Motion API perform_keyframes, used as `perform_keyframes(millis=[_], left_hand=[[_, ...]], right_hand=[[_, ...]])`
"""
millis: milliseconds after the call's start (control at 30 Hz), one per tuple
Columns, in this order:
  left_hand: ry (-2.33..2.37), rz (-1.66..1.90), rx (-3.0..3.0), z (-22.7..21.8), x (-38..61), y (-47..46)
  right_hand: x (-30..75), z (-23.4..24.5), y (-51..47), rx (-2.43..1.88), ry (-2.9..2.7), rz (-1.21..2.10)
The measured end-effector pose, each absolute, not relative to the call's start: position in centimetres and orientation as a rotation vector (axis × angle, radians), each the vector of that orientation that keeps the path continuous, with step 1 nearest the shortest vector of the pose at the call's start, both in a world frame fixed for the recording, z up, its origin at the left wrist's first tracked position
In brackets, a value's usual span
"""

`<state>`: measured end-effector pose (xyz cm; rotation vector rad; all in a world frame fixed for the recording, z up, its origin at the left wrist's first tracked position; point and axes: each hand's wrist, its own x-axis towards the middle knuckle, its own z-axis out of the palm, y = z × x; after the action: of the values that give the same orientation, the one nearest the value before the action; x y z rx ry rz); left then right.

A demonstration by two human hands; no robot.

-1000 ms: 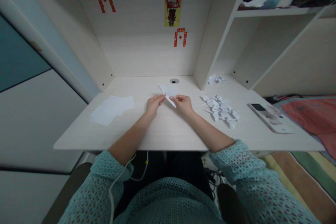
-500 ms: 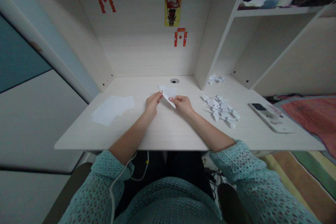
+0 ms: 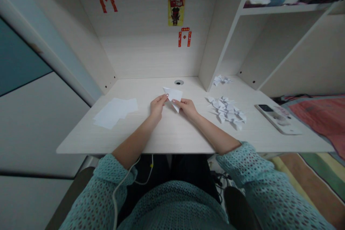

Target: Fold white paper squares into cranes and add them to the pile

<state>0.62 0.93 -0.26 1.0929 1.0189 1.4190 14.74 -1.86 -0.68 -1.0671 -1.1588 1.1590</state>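
A small white sheet of paper (image 3: 175,93), folded to a pointed shape, is held up over the middle of the desk. My left hand (image 3: 158,104) pinches its left edge between thumb and fingers. On the lower right side, my right hand (image 3: 188,107) grips the same paper, thumb on top. To the left lies a spread stack of flat white paper sheets (image 3: 114,112). Several small folded white paper pieces (image 3: 226,110) sit in a heap to the right of my right hand.
More folded paper pieces (image 3: 222,80) lie behind, by the upright shelf divider (image 3: 226,32). A phone (image 3: 277,119) rests on the right of the desk (image 3: 172,138). A round cable hole (image 3: 179,82) is at the back. A white cable (image 3: 115,196) crosses my left sleeve.
The paper has turned slightly between my hands, and its lower point has shifted a little left. My right thumb has slid slightly left. The camera view has shifted a little.
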Motion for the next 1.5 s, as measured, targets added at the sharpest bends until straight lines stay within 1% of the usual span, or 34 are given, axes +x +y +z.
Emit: perform_keyframes(millis=[233,400,600,800,967,1500], left_hand=[[0.964,1.411,1.054,-0.8,1.0,1.0],[0.922,1.49,0.879,0.2,0.4,1.5],[0.951,1.526,0.773,0.8,-0.1,1.3],[1.038,1.641,0.869,0.9,0.2,1.1],[1.157,1.718,0.905,1.5,0.4,0.7],[1.176,1.689,0.958,0.3,0.2,1.0]], right_hand=[[14.5,-1.5,-1.5,-1.127,-1.23,1.088],[14.3,-1.4,-1.8,-1.141,-1.352,1.085],[14.1,-0.7,-2.1,-1.182,-1.359,1.078],[14.3,0.1,-2.3,-1.258,-1.35,1.022],[15.0,0.1,-1.8,-1.246,-1.345,1.053],[15.5,0.0,-1.5,-1.277,-1.405,1.064]])
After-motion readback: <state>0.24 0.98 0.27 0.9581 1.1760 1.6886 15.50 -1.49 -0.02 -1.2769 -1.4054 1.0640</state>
